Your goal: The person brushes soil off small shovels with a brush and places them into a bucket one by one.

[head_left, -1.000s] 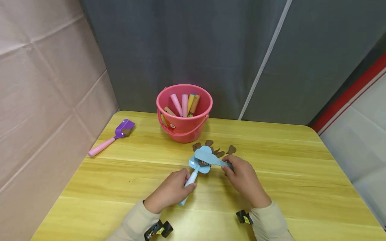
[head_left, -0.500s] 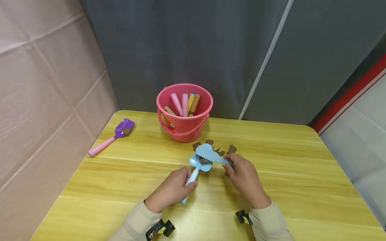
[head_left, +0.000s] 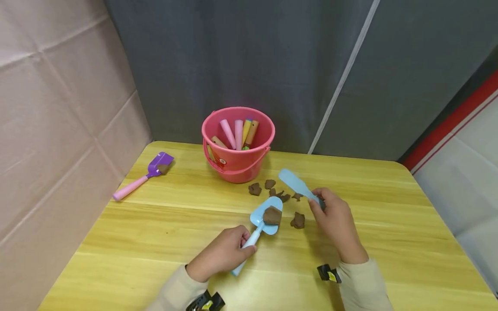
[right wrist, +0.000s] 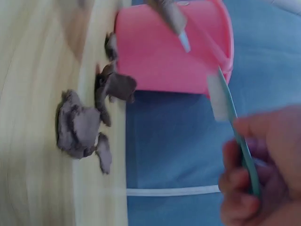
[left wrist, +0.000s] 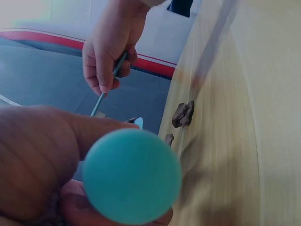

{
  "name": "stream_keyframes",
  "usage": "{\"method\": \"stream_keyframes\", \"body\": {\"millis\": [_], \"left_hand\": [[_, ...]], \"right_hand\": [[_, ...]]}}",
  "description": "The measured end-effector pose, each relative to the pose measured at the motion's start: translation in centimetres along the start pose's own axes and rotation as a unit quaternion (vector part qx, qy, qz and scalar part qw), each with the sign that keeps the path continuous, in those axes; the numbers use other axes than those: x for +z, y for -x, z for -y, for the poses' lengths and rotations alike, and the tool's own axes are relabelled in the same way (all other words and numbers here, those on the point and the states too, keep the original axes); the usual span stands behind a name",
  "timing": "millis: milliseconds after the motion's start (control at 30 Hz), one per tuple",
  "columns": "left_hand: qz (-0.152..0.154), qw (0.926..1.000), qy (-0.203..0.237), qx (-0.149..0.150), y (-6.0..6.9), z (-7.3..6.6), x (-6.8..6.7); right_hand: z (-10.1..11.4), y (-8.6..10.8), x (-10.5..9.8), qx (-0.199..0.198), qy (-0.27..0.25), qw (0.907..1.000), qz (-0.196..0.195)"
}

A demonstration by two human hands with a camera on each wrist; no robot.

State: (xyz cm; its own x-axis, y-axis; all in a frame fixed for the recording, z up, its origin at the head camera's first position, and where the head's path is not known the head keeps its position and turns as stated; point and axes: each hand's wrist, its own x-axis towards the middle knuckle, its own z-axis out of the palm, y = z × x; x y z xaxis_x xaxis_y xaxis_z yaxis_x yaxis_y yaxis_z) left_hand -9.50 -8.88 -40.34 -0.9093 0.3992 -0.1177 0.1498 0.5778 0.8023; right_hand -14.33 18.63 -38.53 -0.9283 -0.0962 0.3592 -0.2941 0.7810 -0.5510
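In the head view the left hand (head_left: 225,250) grips the handle of a light blue shovel (head_left: 258,215), and a brown clump (head_left: 272,215) lies on its blade. The right hand (head_left: 335,220) holds a blue flat-bladed tool (head_left: 294,182) by its handle, its blade pointing back-left, apart from the shovel. Brown pieces lie around: one (head_left: 298,220) right of the shovel, others (head_left: 254,188) behind it. In the left wrist view the round turquoise handle end (left wrist: 132,176) sticks out of the fist. The right wrist view shows the tool (right wrist: 237,132) edge-on in the right fingers.
Behind the brown pieces stands a pink bucket (head_left: 238,162) with several pink, yellow and tan handles in it. A purple shovel (head_left: 161,164) with a pink handle and a brown lump lies at the table's left. A dark curtain (head_left: 241,52) hangs behind.
The right hand has moved right and its tool has come off the shovel, uncovering the clump. The left hand's shovel has shifted slightly right and nearer. A brown piece now shows on the table beside the shovel.
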Motion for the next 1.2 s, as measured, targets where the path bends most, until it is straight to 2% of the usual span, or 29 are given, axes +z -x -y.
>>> {"method": "stream_keyframes", "body": {"millis": [67,167,267,467,700,867,967,1133,1200], "left_hand": [[-0.004,1.0,-0.001,0.0,-0.1,0.2,0.0],[-0.013,0.9999,-0.004,-0.004,-0.3,0.3,-0.1],[-0.016,0.9998,-0.003,-0.013,-0.4,0.3,-0.2],[-0.005,1.0,-0.002,-0.007,-0.2,0.2,-0.3],[-0.008,1.0,-0.003,-0.003,-0.2,0.1,-0.3],[-0.012,0.9997,0.017,-0.015,-0.2,0.1,-0.4],[-0.017,0.9994,0.025,-0.019,-0.2,0.1,-0.4],[-0.011,0.9996,0.02,-0.019,0.0,-0.1,-0.3],[-0.014,0.9996,0.015,-0.017,0.0,-0.1,-0.5]], "right_hand": [[0.4,0.3,0.1,-0.031,-0.012,0.9987,0.039],[1.0,0.8,0.8,-0.093,-0.022,0.9894,0.109],[1.4,0.9,1.5,-0.128,-0.004,0.9819,0.139],[1.6,0.8,2.2,-0.114,0.043,0.9877,0.098],[1.6,0.8,2.8,-0.095,0.049,0.9922,0.065],[1.4,0.8,2.9,-0.055,0.021,0.9976,0.036],[1.3,0.7,2.8,-0.054,0.009,0.9982,0.025],[1.0,0.3,2.2,-0.047,0.03,0.9977,-0.04],[1.0,0.3,1.8,-0.043,0.029,0.9975,-0.048]]}}
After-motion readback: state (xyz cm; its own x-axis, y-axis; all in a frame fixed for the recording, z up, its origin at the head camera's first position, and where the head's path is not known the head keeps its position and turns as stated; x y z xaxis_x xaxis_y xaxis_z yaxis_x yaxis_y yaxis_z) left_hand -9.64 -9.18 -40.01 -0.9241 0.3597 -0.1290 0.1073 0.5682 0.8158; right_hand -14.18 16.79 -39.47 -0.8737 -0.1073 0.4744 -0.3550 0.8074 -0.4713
